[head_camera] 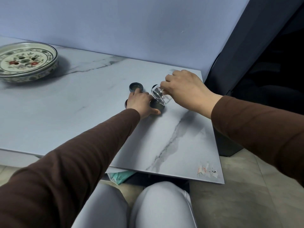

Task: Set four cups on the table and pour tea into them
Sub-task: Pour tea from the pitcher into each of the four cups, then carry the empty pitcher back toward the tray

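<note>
Marble-patterned grey table (172,142) fills the middle of the head view, set against a pale blue wall, with a dark panel at the right edge.

Four small dark cups sit clustered just right of centre. The far-left cup (136,87) stands free and appears to hold liquid. The near-right cup (157,105) is gripped by the left hand (141,104), thumb and fingers curled round its wall. A third cup (126,103) shows only as a sliver left of that hand; the fourth cup (154,86) is mostly hidden behind the pitcher.

The right hand (184,89) pinches a clear glass pitcher (158,94), tipped steeply with its lip directly above the gripped cup. A thin stream seems to be falling, though this is hard to confirm.

Handling, as judged: the pitcher is thin glass, fragile and probably slick when wet; hold at the rim or upper body. The cups look light and easily tipped, so steadying by the side wall is sound.

A painted floral dish (49,66) sits at upper left. A torn label (208,170) at the table's lower right corner is illegible; writing on a teal packet (119,176) below the table edge cannot be read.
</note>
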Tool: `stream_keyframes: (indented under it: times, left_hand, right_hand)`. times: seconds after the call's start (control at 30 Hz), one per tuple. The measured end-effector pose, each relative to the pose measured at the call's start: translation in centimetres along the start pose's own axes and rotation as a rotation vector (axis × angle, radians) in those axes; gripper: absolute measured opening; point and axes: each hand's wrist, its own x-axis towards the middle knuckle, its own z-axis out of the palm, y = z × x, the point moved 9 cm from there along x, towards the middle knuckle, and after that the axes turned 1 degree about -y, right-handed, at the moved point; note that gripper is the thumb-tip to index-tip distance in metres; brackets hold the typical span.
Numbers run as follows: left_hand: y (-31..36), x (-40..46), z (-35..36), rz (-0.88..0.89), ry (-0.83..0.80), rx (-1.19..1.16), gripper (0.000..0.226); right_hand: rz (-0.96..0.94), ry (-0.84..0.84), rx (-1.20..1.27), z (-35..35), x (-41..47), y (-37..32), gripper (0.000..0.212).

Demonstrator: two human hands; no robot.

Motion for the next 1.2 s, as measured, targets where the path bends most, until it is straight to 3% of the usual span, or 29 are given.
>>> stream_keyframes:
  times: [0.07, 0.3, 0.5, 0.6, 0.7, 0.97, 1.2]
  left_hand:
    - [0.0, 0.1, 0.0, 0.000, -0.016, 0.020, 0.062]
    - [0.4, 0.5, 0.0, 0.002, -0.056, 0.083, 0.064]
    - [0.8, 0.7, -0.1, -0.024, -0.120, 0.136, 0.074]
    - [0.7, 0.2, -0.6, -0.042, -0.113, 0.062, 0.090]
    - [0.2, -0.7, -2.0, -0.042, -0.074, 0.002, 0.092]
    - [-2.8, -4.4, -6.5, -0.010, 0.063, -0.151, 0.050]
    - [-5.4, -4.3, -8.6, 0.046, 0.107, -0.063, 0.041]
  right_hand:
    - [0.163, 0.001, 0.115, 1.3, -0.7, 2.3, 0.020]
    - [0.766, -0.064, 0.661, 7.1, -5.3, 7.8, 0.025]
    - [0.979, -0.055, 0.898, 9.5, -8.0, 8.0, 0.026]
    - [1.038, -0.015, 0.959, 9.4, -8.7, 7.9, 0.027]
    - [1.049, 0.039, 0.988, 8.5, -8.9, 8.0, 0.028]
    - [1.028, 0.213, 1.050, 5.7, -7.4, 7.1, 0.031]
    - [0.957, 0.305, 1.172, 6.0, -2.4, 5.7, 0.029]
